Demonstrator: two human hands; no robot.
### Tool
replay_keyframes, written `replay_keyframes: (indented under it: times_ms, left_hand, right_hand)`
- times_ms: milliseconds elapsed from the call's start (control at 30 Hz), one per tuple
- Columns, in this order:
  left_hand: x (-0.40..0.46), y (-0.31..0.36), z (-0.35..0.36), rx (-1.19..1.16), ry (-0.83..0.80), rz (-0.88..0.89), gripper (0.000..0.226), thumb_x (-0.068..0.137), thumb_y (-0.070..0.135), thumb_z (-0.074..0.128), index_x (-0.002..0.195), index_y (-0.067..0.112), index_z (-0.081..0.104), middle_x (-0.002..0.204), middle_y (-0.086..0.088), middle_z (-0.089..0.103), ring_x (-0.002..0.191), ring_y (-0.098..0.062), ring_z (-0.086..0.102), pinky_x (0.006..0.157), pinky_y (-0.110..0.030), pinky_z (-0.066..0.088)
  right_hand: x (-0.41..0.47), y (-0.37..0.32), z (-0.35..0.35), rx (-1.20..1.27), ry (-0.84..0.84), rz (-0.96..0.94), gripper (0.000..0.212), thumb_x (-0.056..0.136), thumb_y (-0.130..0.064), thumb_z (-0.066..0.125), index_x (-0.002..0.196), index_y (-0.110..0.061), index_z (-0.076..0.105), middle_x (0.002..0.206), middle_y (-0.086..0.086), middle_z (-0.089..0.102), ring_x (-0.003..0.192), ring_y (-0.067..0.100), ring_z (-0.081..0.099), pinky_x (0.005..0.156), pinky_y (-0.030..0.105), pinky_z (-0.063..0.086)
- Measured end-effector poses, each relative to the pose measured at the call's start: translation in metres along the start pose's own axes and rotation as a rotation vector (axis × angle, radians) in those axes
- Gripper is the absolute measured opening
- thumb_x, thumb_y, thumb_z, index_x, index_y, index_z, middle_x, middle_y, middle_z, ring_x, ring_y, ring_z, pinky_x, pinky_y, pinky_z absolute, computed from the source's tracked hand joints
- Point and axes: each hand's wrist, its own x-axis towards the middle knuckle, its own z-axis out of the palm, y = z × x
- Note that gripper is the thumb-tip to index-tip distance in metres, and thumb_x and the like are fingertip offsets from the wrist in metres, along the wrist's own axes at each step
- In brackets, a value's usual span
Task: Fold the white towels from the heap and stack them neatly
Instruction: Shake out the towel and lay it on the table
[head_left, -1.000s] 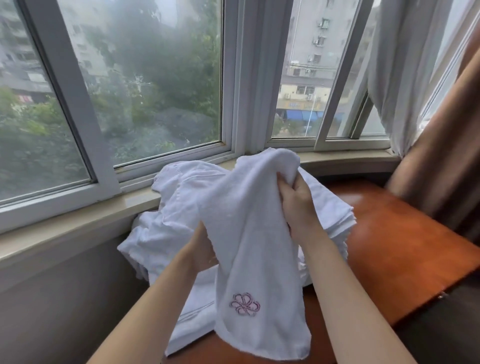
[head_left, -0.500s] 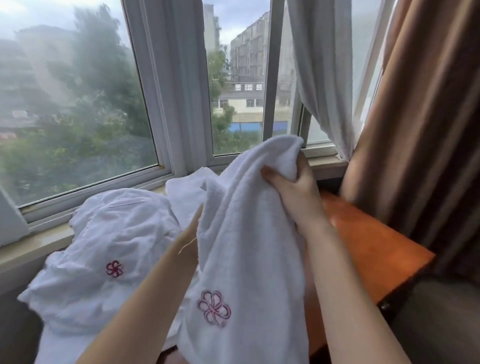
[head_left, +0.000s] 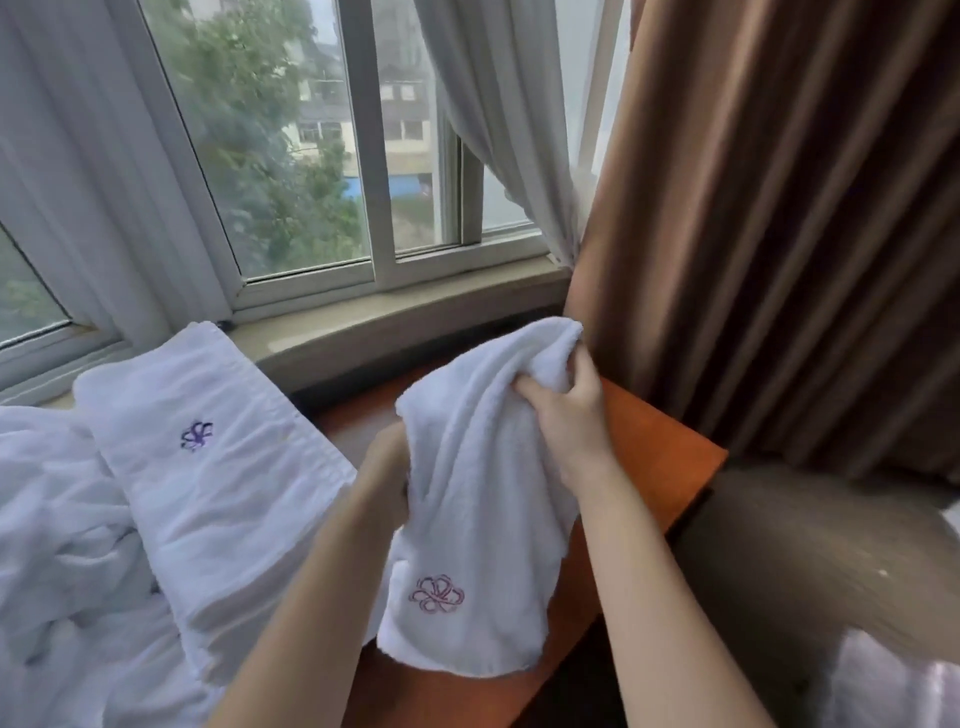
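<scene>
A white towel (head_left: 467, 499) with a pink embroidered flower hangs in front of me over the orange-brown table (head_left: 665, 467). My right hand (head_left: 569, 415) grips its bunched top edge, fingers curled into the cloth. My left hand (head_left: 387, 483) is half hidden behind the towel's left side and seems to hold it there. To the left lies a stack of folded white towels (head_left: 223, 488), the top one bearing a purple flower. A loose heap of white towels (head_left: 57, 519) lies at the far left.
A stone window sill (head_left: 395, 322) and white window frames run behind the table. A brown curtain (head_left: 779, 234) hangs at the right, close to my right hand, with a sheer white curtain (head_left: 498, 130) beside it. A dark grey surface (head_left: 805, 561) lies right of the table.
The view has swung to the right. Both hands carried the towel rightward, away from the heap and past the folded stack, and lower toward the table's right end.
</scene>
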Motion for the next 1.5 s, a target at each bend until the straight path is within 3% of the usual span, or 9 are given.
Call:
replay_keyframes:
  times_ms: [67, 167, 267, 367, 467, 733, 833, 1033, 1500]
  left_hand:
    - [0.013, 0.001, 0.015, 0.029, 0.016, -0.028, 0.023, 0.077, 0.017, 0.064, 0.059, 0.011, 0.051, 0.052, -0.001, 0.051, 0.053, -0.017, 0.043, 0.052, -0.023, 0.034]
    - [0.039, -0.009, 0.042, -0.081, 0.072, -0.053, 0.029, 0.085, 0.015, 0.049, 0.057, 0.019, 0.041, 0.041, 0.008, 0.040, 0.046, -0.012, 0.036, 0.043, -0.018, 0.029]
    - [0.053, -0.013, 0.073, -0.139, 0.095, -0.063, 0.023, 0.082, 0.021, 0.042, 0.059, 0.023, 0.040, 0.053, 0.006, 0.038, 0.054, -0.015, 0.032, 0.050, -0.025, 0.027]
    - [0.065, -0.015, 0.108, -0.071, 0.090, -0.019, 0.025, 0.077, 0.030, 0.048, 0.058, 0.019, 0.061, 0.054, 0.008, 0.053, 0.048, -0.012, 0.046, 0.050, -0.022, 0.036]
    - [0.074, -0.015, 0.151, -0.029, 0.130, 0.012, 0.019, 0.067, 0.036, 0.057, 0.062, 0.020, 0.065, 0.059, 0.008, 0.057, 0.051, -0.015, 0.048, 0.053, -0.022, 0.039]
    - [0.102, -0.034, 0.284, -0.108, 0.356, 0.060, 0.007, 0.075, 0.013, 0.053, 0.070, 0.018, 0.055, 0.080, -0.005, 0.043, 0.074, -0.021, 0.035, 0.058, -0.028, 0.029]
    - [0.113, -0.041, 0.328, -0.100, 0.424, 0.058, 0.010, 0.081, 0.013, 0.055, 0.073, 0.019, 0.057, 0.082, -0.005, 0.054, 0.077, -0.023, 0.047, 0.068, -0.032, 0.037]
    - [0.134, -0.040, 0.374, -0.144, 0.517, 0.071, 0.016, 0.082, 0.012, 0.057, 0.068, 0.019, 0.060, 0.067, 0.001, 0.055, 0.062, -0.020, 0.048, 0.055, -0.024, 0.037]
    - [0.251, -0.026, 0.405, -0.332, 0.709, 0.094, 0.009, 0.086, 0.016, 0.056, 0.082, 0.017, 0.063, 0.082, -0.003, 0.059, 0.074, -0.021, 0.054, 0.063, -0.028, 0.044]
  right_hand:
    - [0.014, 0.007, -0.012, -0.046, 0.031, 0.013, 0.057, 0.081, -0.010, 0.071, 0.132, -0.025, 0.051, 0.122, -0.009, 0.063, 0.114, 0.006, 0.059, 0.102, 0.036, 0.048]
    - [0.036, 0.018, -0.031, -0.061, 0.060, 0.022, 0.055, 0.081, -0.011, 0.072, 0.130, -0.028, 0.053, 0.115, -0.014, 0.066, 0.106, 0.000, 0.062, 0.091, 0.025, 0.051]
    - [0.060, 0.031, -0.052, -0.067, 0.091, 0.027, 0.058, 0.081, -0.013, 0.071, 0.133, -0.028, 0.051, 0.117, -0.014, 0.065, 0.108, 0.000, 0.061, 0.091, 0.023, 0.050]
    - [0.090, 0.047, -0.078, -0.070, 0.084, 0.063, 0.065, 0.080, -0.017, 0.072, 0.139, -0.028, 0.046, 0.123, -0.013, 0.063, 0.114, 0.003, 0.058, 0.095, 0.025, 0.049]
    - [0.125, 0.060, -0.112, -0.073, 0.027, 0.078, 0.067, 0.080, -0.020, 0.073, 0.141, -0.027, 0.045, 0.125, -0.012, 0.061, 0.114, 0.003, 0.057, 0.092, 0.021, 0.049]
    - [0.217, 0.074, -0.227, -0.104, -0.248, 0.111, 0.062, 0.087, -0.016, 0.067, 0.144, -0.022, 0.042, 0.133, -0.012, 0.055, 0.124, 0.004, 0.050, 0.091, 0.010, 0.040]
    - [0.248, 0.076, -0.259, -0.092, -0.301, 0.130, 0.057, 0.088, -0.012, 0.065, 0.141, -0.018, 0.046, 0.131, -0.007, 0.058, 0.123, 0.007, 0.053, 0.101, 0.020, 0.044]
    - [0.296, 0.083, -0.287, -0.069, -0.385, 0.192, 0.056, 0.088, -0.012, 0.063, 0.141, -0.018, 0.046, 0.133, -0.003, 0.058, 0.125, 0.011, 0.052, 0.108, 0.036, 0.042]
    - [0.419, 0.117, -0.251, -0.155, -0.664, 0.186, 0.062, 0.088, -0.011, 0.066, 0.144, -0.017, 0.040, 0.142, -0.001, 0.051, 0.133, 0.014, 0.045, 0.112, 0.038, 0.037]
